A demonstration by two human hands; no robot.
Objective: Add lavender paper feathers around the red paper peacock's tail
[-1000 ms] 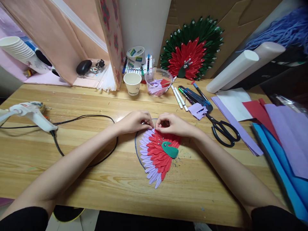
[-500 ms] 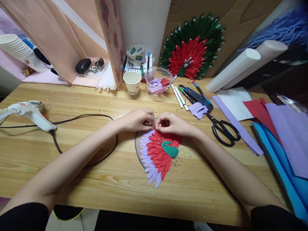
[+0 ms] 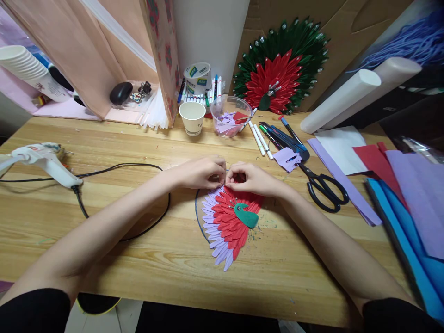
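A half-round peacock craft lies on the wooden table, with red petals in the middle, lilac petals along its left rim and a green bird head on top. At its upper edge, my left hand is closed in a pinch over the lilac petals. My right hand pinches right beside it, above the red petals, with the fingertips of both hands almost meeting. Whatever sits between the fingers is too small or covered to make out. A blue curved line runs on the left outside the petals.
A glue gun lies at left, its black cord looping toward my left forearm. Black scissors are on the right near folded lilac paper. Behind stand a paper cup, a clear bowl and a green-and-red craft.
Both hands keep nearly the same pinched pose at the craft's upper edge. The whole view has shifted slightly; nothing else visibly moved.
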